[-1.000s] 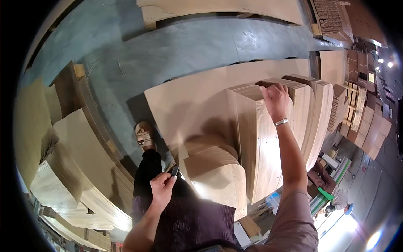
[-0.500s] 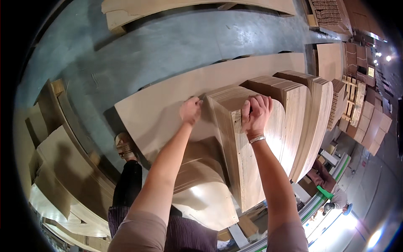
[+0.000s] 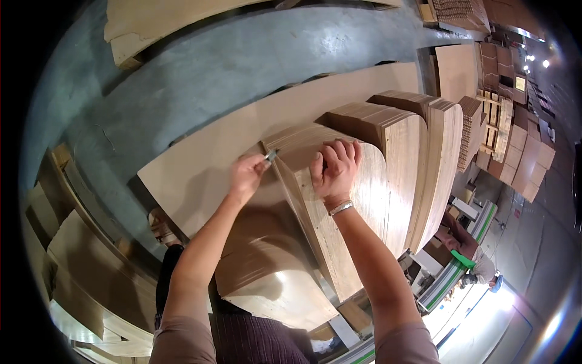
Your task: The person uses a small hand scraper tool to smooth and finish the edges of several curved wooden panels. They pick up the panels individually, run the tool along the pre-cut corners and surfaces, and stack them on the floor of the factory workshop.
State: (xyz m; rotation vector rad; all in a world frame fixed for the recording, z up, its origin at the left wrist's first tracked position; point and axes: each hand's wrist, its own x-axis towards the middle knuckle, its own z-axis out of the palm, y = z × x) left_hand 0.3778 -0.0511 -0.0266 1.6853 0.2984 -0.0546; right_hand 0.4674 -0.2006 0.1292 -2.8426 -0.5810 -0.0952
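A stack of wood-grain boards [image 3: 339, 212] with rounded corners stands on edge in front of me. My right hand [image 3: 336, 170], with a bracelet at the wrist, lies on the stack's upper edge, its fingers curled over the front board. Left of the stack, my left hand [image 3: 247, 176] is closed round a small tool with a shiny metal tip [image 3: 271, 156]. That tip is at the stack's upper left edge; most of the tool is hidden in my fingers. Nearer to me, a pile of curved-top boards [image 3: 273, 273] lies below my left forearm.
More board stacks [image 3: 403, 145] stand to the right. A large brown sheet [image 3: 194, 161] lies beneath them. Loaded pallets [image 3: 91, 249] are at the left, another [image 3: 200, 18] at the far side. Cardboard boxes [image 3: 521, 158] and a person [image 3: 479, 267] by a green-edged conveyor are at the right.
The whole view has shifted, so things sit further left. My left hand has turned, and the tool's metal tip now shows at the stack's edge. My right hand stays on the stack.
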